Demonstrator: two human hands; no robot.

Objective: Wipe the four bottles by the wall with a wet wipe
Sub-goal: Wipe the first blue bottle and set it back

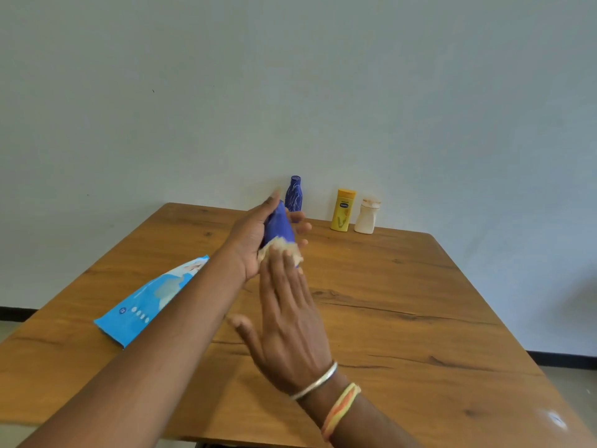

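My left hand [250, 234] grips a plain blue bottle [278, 226] above the wooden table [403, 302], tilted with its top pointing away from me. My right hand [287, 305] presses a crumpled pale wet wipe [279, 248] against the bottle's near end with straight fingers. By the wall stand three more bottles: a blue patterned bottle [294, 194], a yellow bottle [344, 210] and a cream-white bottle [367, 216], all upright.
A light blue wet wipe pack [151, 300] lies flat on the table's left side, partly under my left forearm. The table's back edge meets the pale wall. A small shiny spot [555, 418] shows near the table's front right corner.
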